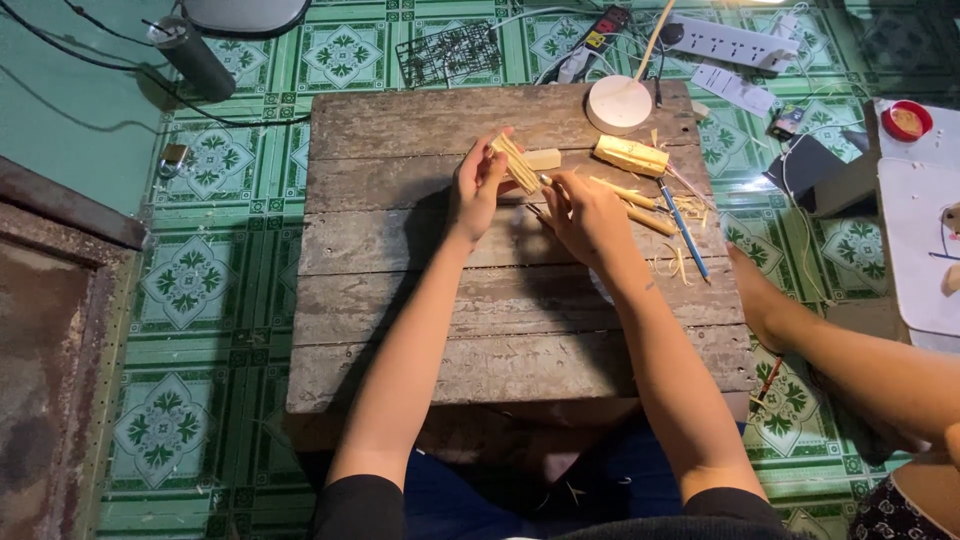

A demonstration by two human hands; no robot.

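The left hand (476,186) grips a pale ridged piece of carved wood (517,163), held tilted above the weathered grey plank table (420,290). The right hand (583,212) is closed around a thin tool whose tip (545,181) meets the piece's lower edge. Just beside them lie a pale wooden block (631,155), a blue pen (683,228) and wood shavings (678,262).

Blue pen (684,229), white power strip (733,41)
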